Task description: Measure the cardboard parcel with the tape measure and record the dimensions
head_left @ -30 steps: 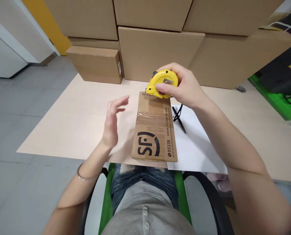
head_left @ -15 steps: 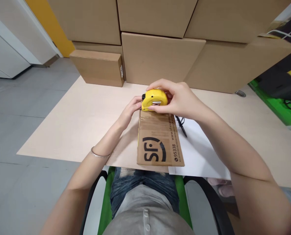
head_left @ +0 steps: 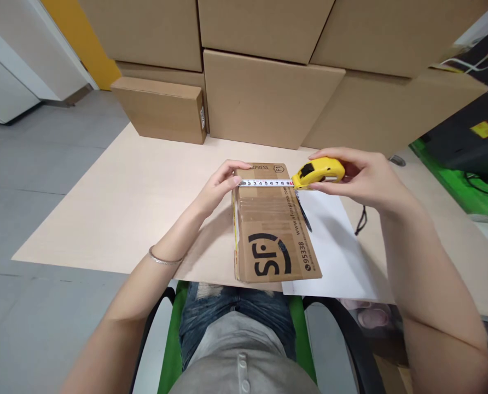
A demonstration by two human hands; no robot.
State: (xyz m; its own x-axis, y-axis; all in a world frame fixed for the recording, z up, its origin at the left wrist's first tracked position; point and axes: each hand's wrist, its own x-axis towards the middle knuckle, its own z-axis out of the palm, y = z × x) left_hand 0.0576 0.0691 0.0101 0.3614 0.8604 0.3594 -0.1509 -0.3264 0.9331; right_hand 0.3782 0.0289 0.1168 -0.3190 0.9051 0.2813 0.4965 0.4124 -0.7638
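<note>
Right hand (head_left: 362, 178) pulled tape measure (head_left: 318, 172) across box (head_left: 272, 230).

Stacked cartons (head_left: 268, 93), pen (head_left: 303, 213), white sheet (head_left: 334, 246).

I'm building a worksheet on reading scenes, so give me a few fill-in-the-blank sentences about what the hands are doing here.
1. The right hand holds a tape measure whose case is coloured ____.
2. The left hand pins the tape's end at the ____ edge of the cardboard box.
3. The tape blade lies across the box's ____ face.
4. A sheet of white ____ lies right of the box.

Missing words: yellow; left; top; paper
</note>
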